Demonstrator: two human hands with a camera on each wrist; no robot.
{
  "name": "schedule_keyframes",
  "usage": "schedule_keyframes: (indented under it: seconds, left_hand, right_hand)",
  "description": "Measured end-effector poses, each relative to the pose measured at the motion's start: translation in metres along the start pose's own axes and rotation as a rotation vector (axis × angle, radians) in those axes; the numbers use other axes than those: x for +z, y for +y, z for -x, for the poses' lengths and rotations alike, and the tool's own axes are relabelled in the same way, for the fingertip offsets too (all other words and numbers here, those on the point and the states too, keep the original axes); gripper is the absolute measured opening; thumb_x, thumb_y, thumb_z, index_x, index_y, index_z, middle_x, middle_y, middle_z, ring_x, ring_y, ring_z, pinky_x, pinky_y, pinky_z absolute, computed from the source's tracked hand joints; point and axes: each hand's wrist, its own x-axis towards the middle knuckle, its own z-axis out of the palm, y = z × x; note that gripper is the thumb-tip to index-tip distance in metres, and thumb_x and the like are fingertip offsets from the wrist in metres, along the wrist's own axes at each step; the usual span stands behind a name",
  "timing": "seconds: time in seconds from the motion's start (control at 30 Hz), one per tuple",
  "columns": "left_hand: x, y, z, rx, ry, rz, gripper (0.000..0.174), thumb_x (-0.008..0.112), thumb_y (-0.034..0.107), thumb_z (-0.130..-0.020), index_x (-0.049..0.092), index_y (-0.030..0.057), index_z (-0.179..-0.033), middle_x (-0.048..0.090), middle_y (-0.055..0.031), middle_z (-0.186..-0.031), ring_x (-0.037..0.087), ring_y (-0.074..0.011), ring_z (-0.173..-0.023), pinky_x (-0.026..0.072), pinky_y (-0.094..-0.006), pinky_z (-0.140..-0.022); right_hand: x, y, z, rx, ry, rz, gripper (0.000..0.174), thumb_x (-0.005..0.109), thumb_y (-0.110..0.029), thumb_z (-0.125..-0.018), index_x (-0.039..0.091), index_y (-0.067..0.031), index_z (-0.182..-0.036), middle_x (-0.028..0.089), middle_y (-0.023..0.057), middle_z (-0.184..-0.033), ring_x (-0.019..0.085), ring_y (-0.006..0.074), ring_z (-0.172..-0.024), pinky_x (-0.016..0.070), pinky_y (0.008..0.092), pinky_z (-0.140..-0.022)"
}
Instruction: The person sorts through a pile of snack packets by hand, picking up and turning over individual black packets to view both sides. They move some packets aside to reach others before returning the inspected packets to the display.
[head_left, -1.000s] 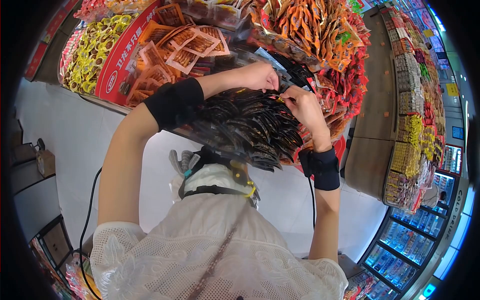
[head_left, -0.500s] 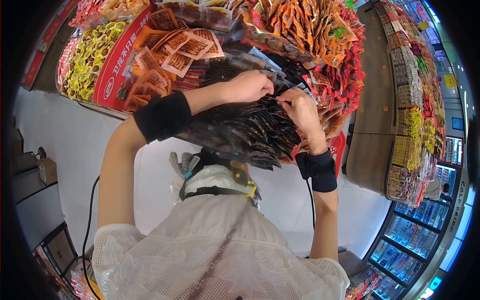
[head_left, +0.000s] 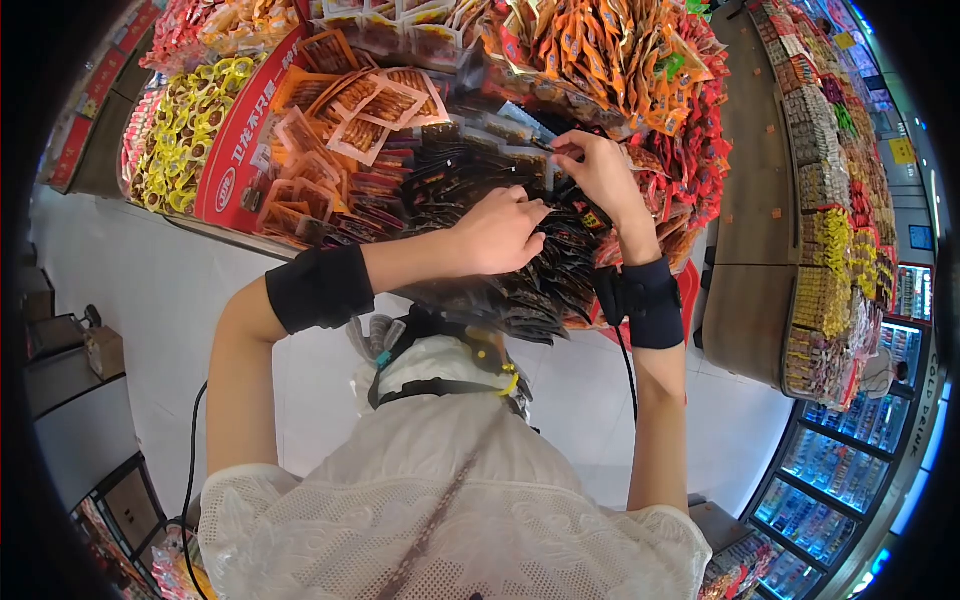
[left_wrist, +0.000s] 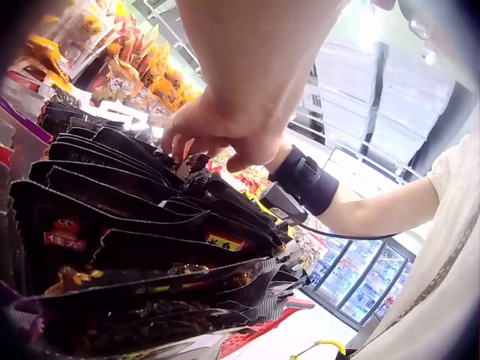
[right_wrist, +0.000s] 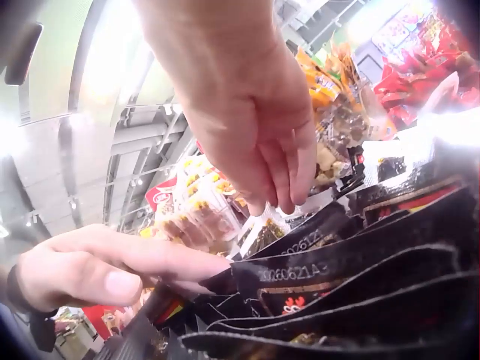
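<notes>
The fridge sign [head_left: 927,403] reads "COLD DRINK"; black packet [right_wrist: 319,274], "20260621"; red panel [head_left: 248,128], "卫龙".

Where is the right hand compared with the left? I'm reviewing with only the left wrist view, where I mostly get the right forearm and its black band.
Observer: The head view shows the right hand farther forward than the left hand.
Operator: Can you see a row of digits on any of the black packets?
Observer: Yes, the right wrist view shows a printed code along the top of one.
Operator: And is there a sign nearby?
Observer: Yes, in the head view a red sign with white lettering stands to the left of them.
</notes>
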Motion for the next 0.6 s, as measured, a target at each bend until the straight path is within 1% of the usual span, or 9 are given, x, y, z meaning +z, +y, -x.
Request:
schedule_keyframes:
  seconds: [0.03, 0.17, 0.23, 0.37, 0.4, 0.47, 0.5, 0.53, 0.6]
  left_hand:
    - [0.002, -0.001, 0.001, 0.015, 0.023, -0.017, 0.030, 0.050, 0.023, -0.079, 0.056, -0.0029, -0.094, 0.059, -0.0126, -0.094, 0.050, -0.0274, -0.089, 0.0404, -0.0379, -0.080]
    - [0.003, -0.002, 0.002, 0.027, 0.039, -0.024, 0.031, 0.051, 0.023, -0.079, 0.056, -0.0029, -0.095, 0.059, -0.0124, -0.096, 0.050, -0.0276, -0.090, 0.0403, -0.0379, -0.080]
    - [-0.003, 0.000, 0.000, -0.024, -0.082, -0.006, 0.035, 0.052, 0.019, -0.079, 0.052, -0.0043, -0.105, 0.056, -0.0147, -0.105, 0.048, -0.0283, -0.097, 0.0387, -0.0384, -0.085]
    - [-0.007, -0.001, -0.003, -0.045, -0.144, 0.018, 0.038, 0.052, 0.018, -0.080, 0.050, -0.0038, -0.111, 0.055, -0.0161, -0.108, 0.048, -0.0301, -0.100, 0.0385, -0.0394, -0.088]
    - [-0.010, 0.001, -0.004, -0.081, -0.156, 0.049, 0.037, 0.052, 0.018, -0.080, 0.051, -0.0029, -0.111, 0.055, -0.0164, -0.107, 0.049, -0.0308, -0.098, 0.0392, -0.0394, -0.087]
    - [-0.020, 0.003, -0.007, -0.147, -0.180, 0.106, 0.036, 0.052, 0.018, -0.080, 0.051, -0.0011, -0.111, 0.056, -0.0170, -0.105, 0.051, -0.0324, -0.095, 0.0406, -0.0394, -0.086]
    - [-0.022, 0.003, -0.008, -0.193, -0.087, 0.156, 0.034, 0.054, 0.018, -0.080, 0.053, 0.0019, -0.110, 0.057, -0.0163, -0.099, 0.054, -0.0328, -0.091, 0.0431, -0.0383, -0.082]
    - [-0.024, 0.003, -0.011, -0.125, 0.106, 0.194, 0.030, 0.056, 0.017, -0.079, 0.055, 0.0024, -0.105, 0.058, -0.0141, -0.093, 0.055, -0.0314, -0.087, 0.0445, -0.0363, -0.079]
    - [-0.041, 0.011, -0.015, -0.101, 0.219, 0.209, 0.027, 0.062, 0.017, -0.075, 0.055, 0.0034, -0.097, 0.057, -0.0104, -0.090, 0.054, -0.0290, -0.087, 0.0447, -0.0356, -0.077]
  right_hand:
    - [0.007, 0.006, -0.006, -0.035, 0.001, 0.014, 0.015, 0.063, -0.012, -0.071, 0.063, -0.0024, -0.083, 0.063, 0.0146, -0.076, 0.061, 0.0294, -0.076, 0.0470, 0.0357, -0.068]
    - [0.011, 0.005, -0.014, 0.004, -0.097, 0.230, 0.015, 0.062, -0.016, -0.071, 0.064, -0.0047, -0.081, 0.063, 0.0149, -0.076, 0.060, 0.0304, -0.075, 0.0468, 0.0376, -0.067]
    - [0.006, -0.001, -0.012, 0.011, -0.090, 0.308, 0.015, 0.062, -0.018, -0.072, 0.064, -0.0057, -0.080, 0.062, 0.0144, -0.074, 0.060, 0.0307, -0.074, 0.0468, 0.0380, -0.066]
    - [-0.021, -0.005, -0.001, -0.014, 0.069, 0.157, 0.012, 0.062, -0.010, -0.073, 0.063, -0.0015, -0.081, 0.062, 0.0121, -0.068, 0.061, 0.0203, -0.060, 0.0459, 0.0299, -0.056]
    - [-0.031, -0.009, 0.003, 0.043, 0.079, 0.080, 0.012, 0.061, -0.015, -0.073, 0.064, -0.0047, -0.079, 0.063, 0.0112, -0.070, 0.062, 0.0254, -0.066, 0.0473, 0.0341, -0.061]
    - [-0.042, -0.010, 0.013, 0.084, 0.166, -0.075, 0.012, 0.062, -0.012, -0.075, 0.061, -0.0008, -0.079, 0.064, 0.0103, -0.068, 0.063, 0.0194, -0.063, 0.0474, 0.0303, -0.058]
    - [-0.046, -0.011, 0.019, 0.128, 0.205, -0.191, 0.011, 0.061, -0.010, -0.076, 0.060, 0.0006, -0.079, 0.063, 0.0101, -0.067, 0.063, 0.0179, -0.062, 0.0477, 0.0288, -0.056]
    - [-0.049, -0.012, 0.026, 0.170, 0.244, -0.308, 0.011, 0.060, -0.009, -0.077, 0.058, 0.0019, -0.078, 0.062, 0.0099, -0.067, 0.063, 0.0165, -0.061, 0.0480, 0.0272, -0.055]
    - [-0.050, -0.014, 0.038, 0.222, 0.314, -0.521, 0.011, 0.059, -0.006, -0.079, 0.054, 0.0031, -0.076, 0.061, 0.0093, -0.066, 0.062, 0.0148, -0.060, 0.0488, 0.0247, -0.053]
